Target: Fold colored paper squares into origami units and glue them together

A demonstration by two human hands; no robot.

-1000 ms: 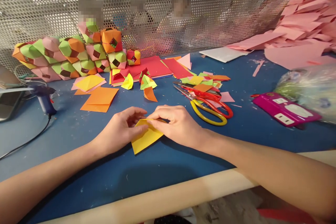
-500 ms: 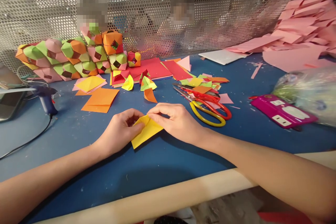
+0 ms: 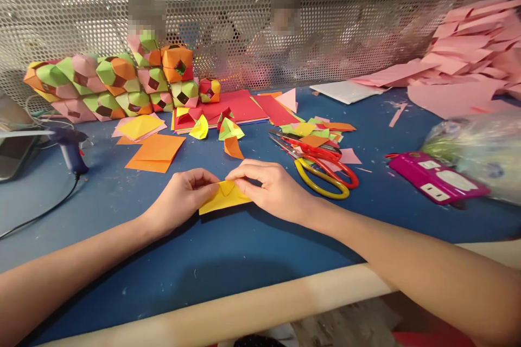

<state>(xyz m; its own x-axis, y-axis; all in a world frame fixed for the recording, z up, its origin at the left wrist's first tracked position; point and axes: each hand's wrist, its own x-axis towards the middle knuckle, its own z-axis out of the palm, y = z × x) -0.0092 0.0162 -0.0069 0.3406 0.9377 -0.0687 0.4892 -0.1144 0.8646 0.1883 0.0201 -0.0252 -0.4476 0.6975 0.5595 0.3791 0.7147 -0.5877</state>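
Note:
A small yellow sheet of paper (image 3: pixel 224 200) is held between both hands just above the blue table, its top edge folded over. My left hand (image 3: pixel 181 195) pinches its left end with thumb and fingers. At the right end, my right hand (image 3: pixel 271 187) grips the paper, thumb on the near face. Parts of the top edge are hidden behind the fingers. Beyond the hands lie an orange paper piece (image 3: pixel 233 148) and a folded yellow piece (image 3: pixel 199 128). Scissors with red and yellow handles (image 3: pixel 323 178) rest right of my right hand.
Folded paper modules (image 3: pixel 118 77) are stacked at the back left, against a perforated metal screen (image 3: pixel 236 11). A glue gun (image 3: pixel 70 152) stands at left, its cord trailing. Orange sheets (image 3: pixel 157 153), red sheets (image 3: pixel 234 108), a magenta power strip (image 3: pixel 437 178) and pink paper strips (image 3: pixel 468 46) surround the work area.
The yellow paper has tilted and turned nearer to level, showing a shallower face with a folded flap at its top. Both hands keep hold of it; the view has shifted slightly.

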